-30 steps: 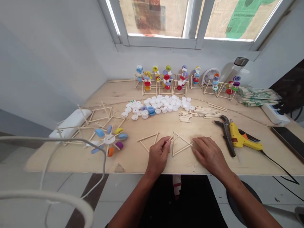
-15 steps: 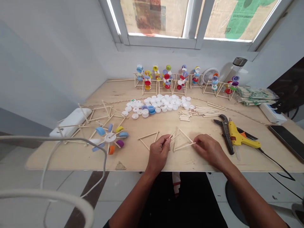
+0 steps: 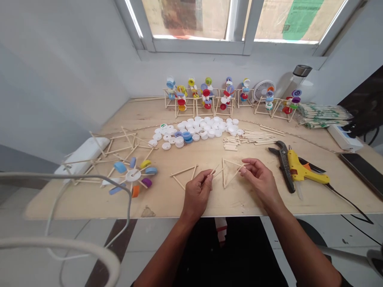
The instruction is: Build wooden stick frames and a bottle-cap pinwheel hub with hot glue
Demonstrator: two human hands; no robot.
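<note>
Live on my head feed: the left hand (image 3: 197, 195) is curled just above the plywood board (image 3: 167, 203), thumb and fingers pinched narrow on a thin wooden stick (image 3: 216, 173) that points right, its far end reaching the left side of a stick triangle (image 3: 229, 169). The right hand (image 3: 259, 179) is on the other side of that triangle, its fingertips (image 3: 243, 168) closed narrow on the triangle's right corner. A second stick frame (image 3: 182, 176) lies just left of my left hand. Further up the board, I've got a big spread of white bottle caps (image 3: 203, 126) with a few blue ones, then a heap of short sticks (image 3: 251, 137) beside it. Along the back runs a row of stick stands carrying coloured caps (image 3: 206, 97), next to a small white fan (image 3: 263, 91). Off to the right, a yellow glue gun (image 3: 305, 169) lies just beside black-handled pliers (image 3: 283, 165), and over on the left sits a cap pinwheel (image 3: 133, 175) among loose sticks.
</note>
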